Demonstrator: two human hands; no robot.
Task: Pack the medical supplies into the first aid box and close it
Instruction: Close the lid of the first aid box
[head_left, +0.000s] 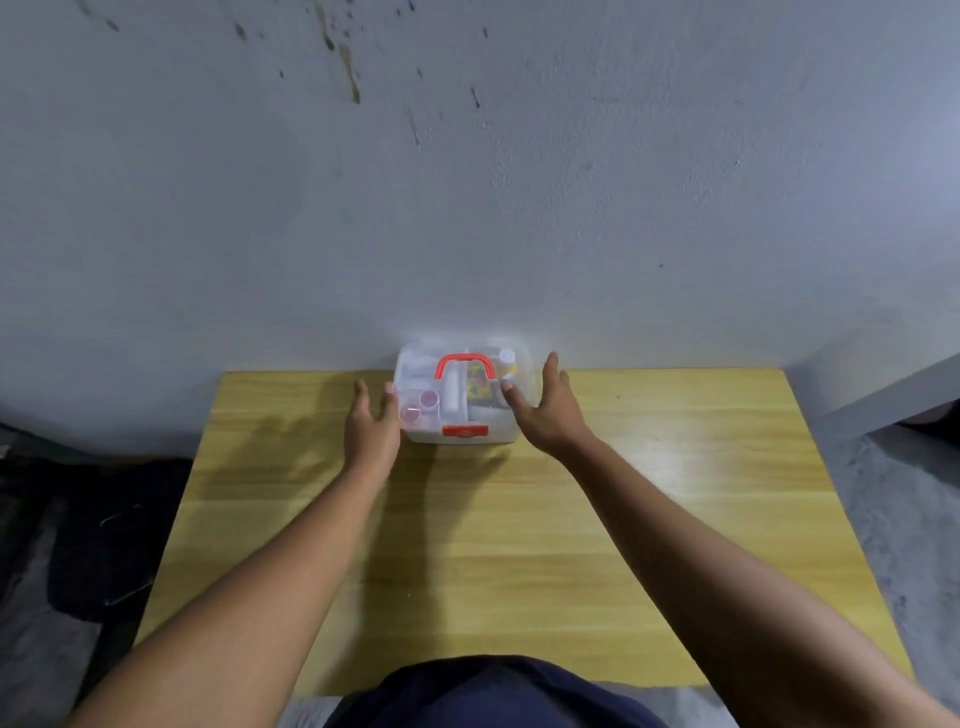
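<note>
A clear plastic first aid box (462, 395) with a red handle (465, 364) and a red front latch (465, 431) stands at the far edge of the wooden table (519, 519), against the wall. Its lid is down. Through the plastic I see pink-capped small bottles (420, 406), a white roll and a colourful packet. My left hand (371, 423) is beside the box's left side, fingers spread, thumb near the wall of the box. My right hand (545, 410) is at the box's right side, fingers apart, thumb touching the lid. Neither hand grips anything.
A grey wall rises directly behind the box. Dark cloth (104, 535) lies on the floor to the left of the table. A grey ledge (893, 395) juts out at the right. My dark-clad lap (493, 696) is at the table's near edge.
</note>
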